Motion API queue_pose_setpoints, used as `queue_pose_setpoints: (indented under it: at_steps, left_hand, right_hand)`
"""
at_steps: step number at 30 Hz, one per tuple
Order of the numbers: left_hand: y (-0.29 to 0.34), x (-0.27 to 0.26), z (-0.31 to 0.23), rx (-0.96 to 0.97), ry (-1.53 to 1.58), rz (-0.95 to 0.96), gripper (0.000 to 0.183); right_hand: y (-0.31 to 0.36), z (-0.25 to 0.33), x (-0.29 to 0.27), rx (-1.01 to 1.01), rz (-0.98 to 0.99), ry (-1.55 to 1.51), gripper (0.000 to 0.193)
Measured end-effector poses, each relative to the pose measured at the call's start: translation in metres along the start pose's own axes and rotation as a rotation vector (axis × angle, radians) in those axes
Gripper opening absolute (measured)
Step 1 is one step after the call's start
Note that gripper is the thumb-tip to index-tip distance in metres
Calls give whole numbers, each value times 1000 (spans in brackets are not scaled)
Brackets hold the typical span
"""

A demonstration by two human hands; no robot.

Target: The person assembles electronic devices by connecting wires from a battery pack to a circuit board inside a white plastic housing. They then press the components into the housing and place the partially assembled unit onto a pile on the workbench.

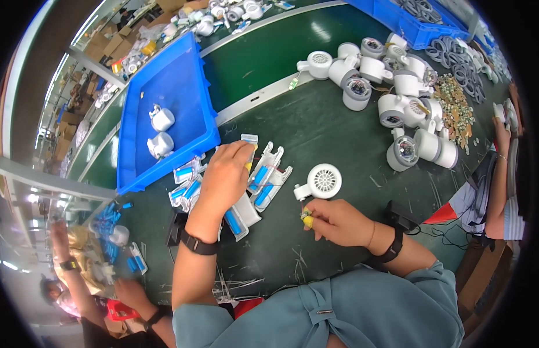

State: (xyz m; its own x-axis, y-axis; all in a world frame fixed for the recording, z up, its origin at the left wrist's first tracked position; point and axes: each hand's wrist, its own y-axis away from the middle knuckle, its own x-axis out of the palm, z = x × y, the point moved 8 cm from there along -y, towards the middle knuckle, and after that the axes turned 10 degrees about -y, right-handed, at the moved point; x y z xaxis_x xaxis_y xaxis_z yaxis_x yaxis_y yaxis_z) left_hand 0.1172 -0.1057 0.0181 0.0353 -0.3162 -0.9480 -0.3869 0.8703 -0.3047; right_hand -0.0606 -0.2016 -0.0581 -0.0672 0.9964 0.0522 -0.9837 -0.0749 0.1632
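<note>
My left hand (226,174) reaches over a cluster of white plastic handle shells, its fingers curled on one pale shell (249,138). Blue cylindrical batteries (263,195) lie in the shells beside it. Something yellow shows at the fingertips of both hands. My right hand (342,223) pinches a small circuit board (305,213), partly hidden by the fingers. A thin wire runs from there up to a white round fan head (324,181) with a slotted grille, which lies on the green table just beyond my right hand.
A blue tray (205,110) at the left holds two white fan heads. More fan heads (405,151) crowd the far right, beside small boards (455,110) and grey rings (455,58). Loose batteries (107,229) lie at the left. Other people's arms (136,298) appear on both sides.
</note>
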Motion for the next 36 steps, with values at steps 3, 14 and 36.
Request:
queue_pose_setpoints:
  at_steps: [3,14,36]
  left_hand:
    - [-22,17,4,33,-9,43,49]
    - [-31,27,41,-240,114,204,37]
    - [46,-32,72,-454,1058,-387,28]
  right_hand:
    - [-1,1,-3,-55,-11,26,14]
    - [-2,-1,-4,-85,6,27,13]
    - [-6,1,2,-60,8,53,13]
